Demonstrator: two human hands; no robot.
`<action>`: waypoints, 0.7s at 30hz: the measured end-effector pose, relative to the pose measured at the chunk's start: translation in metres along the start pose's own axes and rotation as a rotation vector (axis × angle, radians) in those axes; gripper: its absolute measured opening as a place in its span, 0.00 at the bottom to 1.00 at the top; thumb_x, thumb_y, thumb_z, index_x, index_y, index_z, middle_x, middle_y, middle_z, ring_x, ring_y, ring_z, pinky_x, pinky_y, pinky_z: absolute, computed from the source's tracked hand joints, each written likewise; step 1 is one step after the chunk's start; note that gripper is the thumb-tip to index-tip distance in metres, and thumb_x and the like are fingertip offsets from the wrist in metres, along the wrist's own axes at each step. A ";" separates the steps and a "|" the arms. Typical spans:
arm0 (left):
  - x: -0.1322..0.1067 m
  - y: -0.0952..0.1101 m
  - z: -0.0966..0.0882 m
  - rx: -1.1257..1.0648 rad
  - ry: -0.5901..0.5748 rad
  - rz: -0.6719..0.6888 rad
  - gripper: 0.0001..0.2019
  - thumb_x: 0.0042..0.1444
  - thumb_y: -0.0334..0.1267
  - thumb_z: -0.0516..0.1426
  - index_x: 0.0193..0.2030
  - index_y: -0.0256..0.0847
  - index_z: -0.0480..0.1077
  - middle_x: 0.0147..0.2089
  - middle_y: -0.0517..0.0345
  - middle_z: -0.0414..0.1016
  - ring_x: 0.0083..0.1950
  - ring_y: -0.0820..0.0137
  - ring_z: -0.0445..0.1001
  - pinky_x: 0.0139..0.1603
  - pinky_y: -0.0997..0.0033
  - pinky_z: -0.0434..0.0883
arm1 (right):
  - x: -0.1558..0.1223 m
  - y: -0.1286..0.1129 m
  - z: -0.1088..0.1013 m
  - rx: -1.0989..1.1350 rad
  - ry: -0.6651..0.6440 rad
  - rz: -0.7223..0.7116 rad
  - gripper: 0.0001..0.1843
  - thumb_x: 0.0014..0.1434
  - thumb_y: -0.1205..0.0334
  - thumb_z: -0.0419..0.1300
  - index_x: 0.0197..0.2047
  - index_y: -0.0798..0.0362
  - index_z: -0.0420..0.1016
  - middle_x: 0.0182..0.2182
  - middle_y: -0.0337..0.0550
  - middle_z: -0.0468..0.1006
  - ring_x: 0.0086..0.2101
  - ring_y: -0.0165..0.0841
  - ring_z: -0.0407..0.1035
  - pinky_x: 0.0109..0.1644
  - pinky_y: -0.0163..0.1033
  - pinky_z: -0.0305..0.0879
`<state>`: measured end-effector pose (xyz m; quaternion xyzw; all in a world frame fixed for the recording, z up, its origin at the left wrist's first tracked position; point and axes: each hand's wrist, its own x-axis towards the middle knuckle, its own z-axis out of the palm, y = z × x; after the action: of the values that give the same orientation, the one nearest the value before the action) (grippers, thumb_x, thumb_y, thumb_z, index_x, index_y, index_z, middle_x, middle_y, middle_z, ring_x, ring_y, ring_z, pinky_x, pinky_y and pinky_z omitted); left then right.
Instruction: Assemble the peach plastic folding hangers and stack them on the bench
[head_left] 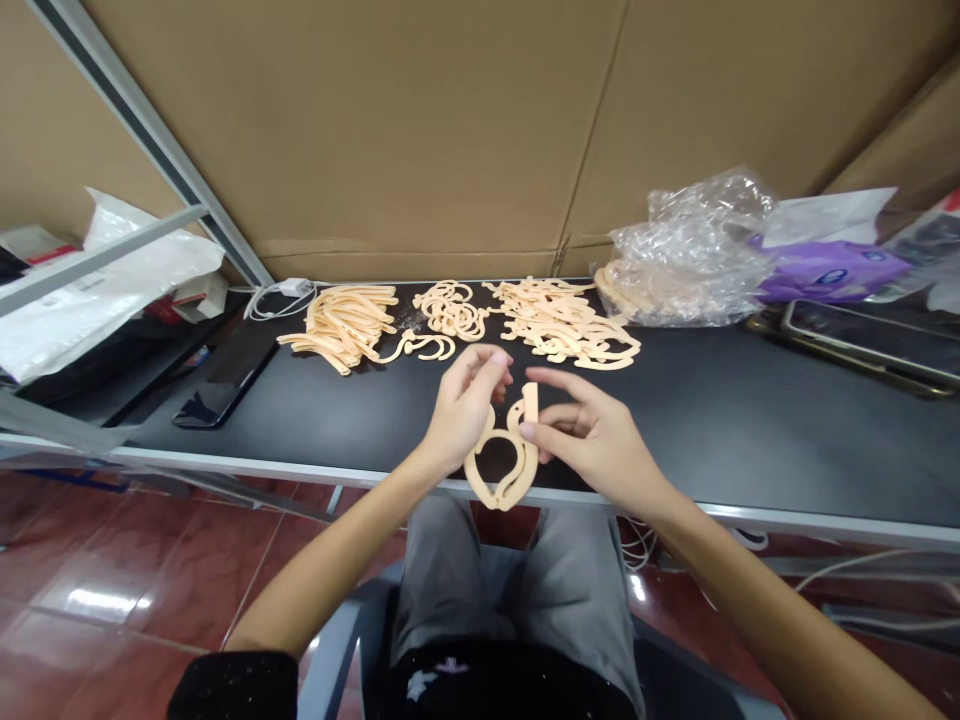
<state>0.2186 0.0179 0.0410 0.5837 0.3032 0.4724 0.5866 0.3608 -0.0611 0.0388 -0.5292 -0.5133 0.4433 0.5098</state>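
Currently, the right hand (pixel 596 437) holds a smooth, loop-shaped cream frame (pixel 531 465).

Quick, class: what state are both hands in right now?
Left hand: fingers curled; any grip cannot be told.
Right hand: holding the cream frame.

Coloured pale peach on the looped piece (pixel 474 480) just below centre, black across the table (pixel 712 430), brown on the cardboard (pixel 420 130) at 12 o'clock, purple on the packet (pixel 832 270) towards 3, white on the bag (pixel 97 300) at 9, tiled dark red over the floor (pixel 150 565) at 8, grey on the trousers (pixel 439 590) at 6.
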 end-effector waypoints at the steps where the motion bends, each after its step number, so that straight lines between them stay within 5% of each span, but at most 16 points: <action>1: 0.009 -0.001 0.000 0.054 -0.013 -0.001 0.07 0.64 0.39 0.54 0.38 0.38 0.68 0.34 0.60 0.67 0.35 0.74 0.67 0.39 0.72 0.66 | 0.004 0.000 -0.002 -0.052 0.013 -0.028 0.34 0.53 0.54 0.68 0.61 0.54 0.69 0.25 0.37 0.80 0.23 0.31 0.71 0.31 0.40 0.71; 8: 0.043 -0.018 -0.007 0.583 -0.171 0.085 0.11 0.67 0.44 0.51 0.46 0.39 0.67 0.45 0.52 0.72 0.47 0.66 0.69 0.53 0.62 0.66 | 0.019 0.010 -0.015 -0.439 0.044 -0.051 0.23 0.53 0.49 0.67 0.48 0.53 0.74 0.25 0.37 0.80 0.26 0.32 0.69 0.34 0.40 0.64; 12: 0.014 -0.005 -0.024 0.928 -0.231 0.115 0.27 0.60 0.56 0.58 0.59 0.39 0.64 0.59 0.43 0.68 0.61 0.54 0.64 0.63 0.48 0.61 | 0.013 0.016 -0.023 -0.717 0.073 -0.095 0.19 0.54 0.44 0.66 0.40 0.51 0.77 0.24 0.37 0.74 0.29 0.35 0.67 0.34 0.41 0.61; 15: -0.016 0.008 -0.039 1.122 -0.322 0.109 0.43 0.45 0.63 0.67 0.62 0.39 0.63 0.60 0.42 0.67 0.60 0.48 0.62 0.62 0.43 0.62 | 0.007 0.020 -0.027 -0.926 0.098 -0.192 0.19 0.56 0.42 0.65 0.29 0.49 0.76 0.22 0.39 0.72 0.30 0.37 0.65 0.35 0.44 0.59; 18: -0.031 0.014 -0.053 1.080 -0.471 0.119 0.35 0.49 0.56 0.67 0.60 0.41 0.68 0.58 0.46 0.71 0.58 0.52 0.65 0.61 0.46 0.64 | 0.005 0.025 -0.028 -0.977 0.156 -0.328 0.22 0.61 0.43 0.61 0.23 0.49 0.71 0.22 0.42 0.72 0.30 0.38 0.64 0.38 0.46 0.60; 21: -0.024 0.016 -0.064 0.980 -0.580 0.154 0.27 0.57 0.44 0.64 0.62 0.43 0.67 0.61 0.48 0.71 0.65 0.54 0.62 0.67 0.48 0.63 | 0.005 0.028 -0.028 -0.895 0.188 -0.476 0.14 0.65 0.49 0.59 0.37 0.51 0.78 0.35 0.47 0.79 0.40 0.42 0.69 0.48 0.50 0.65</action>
<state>0.1485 0.0194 0.0433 0.9134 0.2703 0.1387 0.2709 0.3916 -0.0568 0.0137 -0.6018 -0.7108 0.0027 0.3642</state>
